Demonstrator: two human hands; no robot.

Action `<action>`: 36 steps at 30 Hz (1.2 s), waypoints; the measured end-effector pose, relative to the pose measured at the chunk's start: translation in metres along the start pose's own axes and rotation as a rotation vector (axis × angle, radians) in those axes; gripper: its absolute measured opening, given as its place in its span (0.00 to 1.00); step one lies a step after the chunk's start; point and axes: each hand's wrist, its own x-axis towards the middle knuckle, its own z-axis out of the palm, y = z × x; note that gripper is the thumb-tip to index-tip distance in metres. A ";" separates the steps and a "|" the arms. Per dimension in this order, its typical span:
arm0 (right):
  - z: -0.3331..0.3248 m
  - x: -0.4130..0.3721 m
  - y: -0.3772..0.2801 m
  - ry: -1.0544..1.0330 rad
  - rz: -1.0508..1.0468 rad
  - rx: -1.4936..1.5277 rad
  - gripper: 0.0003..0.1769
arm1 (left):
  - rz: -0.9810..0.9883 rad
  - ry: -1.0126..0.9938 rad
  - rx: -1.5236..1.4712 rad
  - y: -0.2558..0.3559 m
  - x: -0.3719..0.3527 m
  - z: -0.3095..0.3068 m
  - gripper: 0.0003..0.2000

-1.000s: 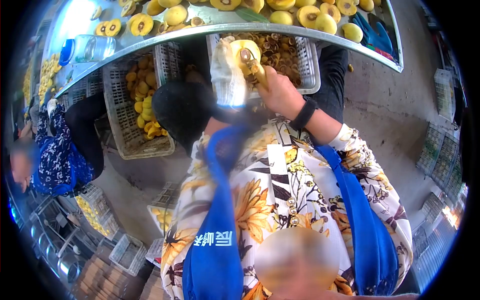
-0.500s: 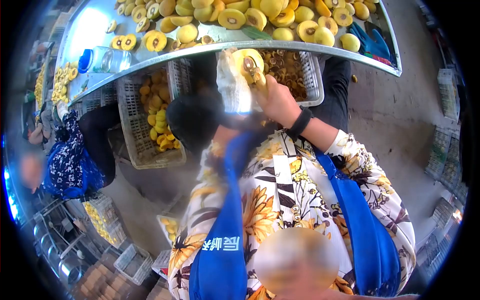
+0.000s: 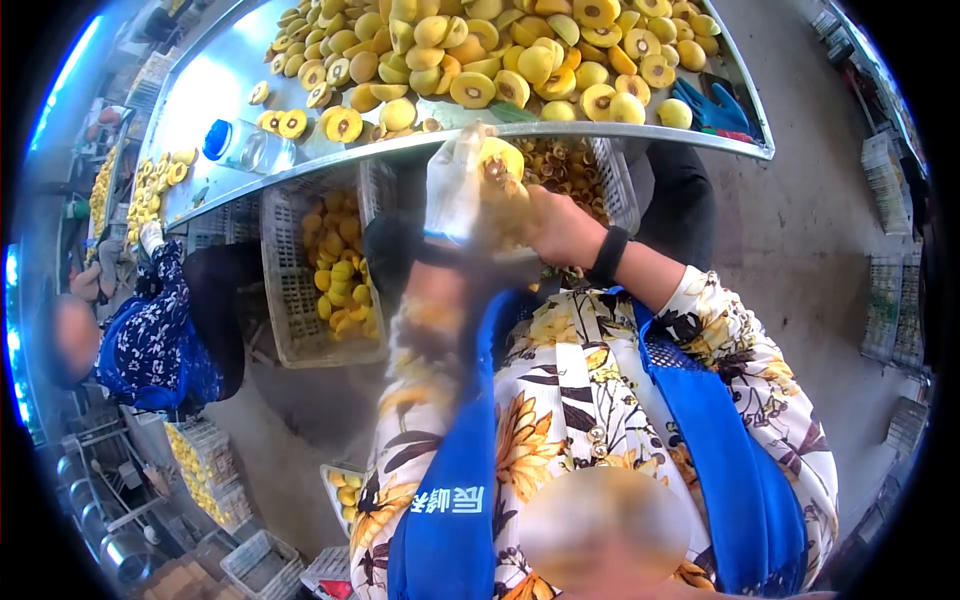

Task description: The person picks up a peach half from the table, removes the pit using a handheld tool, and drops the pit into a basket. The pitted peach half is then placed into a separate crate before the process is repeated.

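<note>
While the gloved left hand (image 3: 455, 185) cups a yellow peach half (image 3: 500, 158) just below the bench's (image 3: 210, 110) near edge, the bare right hand (image 3: 560, 225) works at its stone.

The left hand's fingers wrap the fruit. The right is curled shut against it, and blur hides whatever it grips. Under them a crate (image 3: 620, 170) holds brown stones, and a second crate (image 3: 285, 300) to its left holds yellow fruit. The heap of peaches (image 3: 520, 50) on the bench, many still dark-centred, suggests plenty is left to do. A bottle (image 3: 245, 148) lies near the left edge and blue gloves (image 3: 710, 105) lie by the right corner. Against half a second ago, the view has tipped up to show more bench, and the hands are blurrier.
</note>
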 end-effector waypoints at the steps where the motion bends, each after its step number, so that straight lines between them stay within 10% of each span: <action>1: 0.001 0.005 0.006 -0.017 -0.033 -0.015 0.08 | 0.000 -0.037 0.059 0.005 0.005 -0.002 0.14; 8: -0.039 0.004 -0.045 -0.198 0.265 0.703 0.10 | 0.662 0.025 0.627 0.002 0.018 0.007 0.17; 12: -0.035 0.005 -0.042 -0.171 0.410 0.886 0.09 | 0.140 0.214 -0.129 0.010 -0.001 0.035 0.13; 17: -0.057 0.012 -0.056 -0.206 0.513 0.834 0.10 | 0.084 0.162 -0.077 0.036 0.013 0.054 0.13; 19: -0.055 0.018 -0.055 -0.120 0.259 0.541 0.15 | 0.038 0.069 -0.140 0.016 0.040 0.033 0.09; 23: -0.058 0.024 -0.066 -0.103 0.349 0.673 0.16 | 0.388 -0.048 0.646 0.040 0.044 0.040 0.07; 26: -0.062 0.024 -0.078 -0.117 0.374 0.873 0.11 | 0.079 0.229 0.015 0.066 0.023 0.057 0.09; 32: -0.057 0.036 -0.050 0.111 0.260 0.492 0.16 | 0.069 0.139 -0.229 0.059 0.034 0.068 0.07; 33: -0.047 0.042 -0.028 0.146 0.177 0.309 0.18 | 0.395 0.014 0.195 0.028 0.062 0.044 0.10; 36: -0.037 0.053 -0.004 0.200 0.025 0.317 0.17 | 0.413 -0.131 0.665 -0.013 0.092 0.021 0.24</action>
